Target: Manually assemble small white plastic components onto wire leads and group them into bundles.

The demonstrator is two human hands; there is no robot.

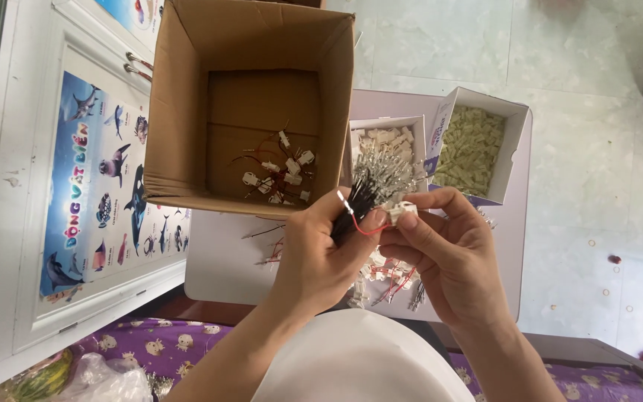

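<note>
Small white plastic connector (402, 211) with a thin red wire (366, 227) looping out.

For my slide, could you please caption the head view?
Left hand grips black wires while right hand holds a white connector, before an open cardboard box.

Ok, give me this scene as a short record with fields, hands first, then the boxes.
left hand: grips a bundle of black wires, one red wire looping out
right hand: pinches a small white connector
cardboard box: open, holds wired connectors
small white box: pale plastic parts
table: loose wired pieces
</note>
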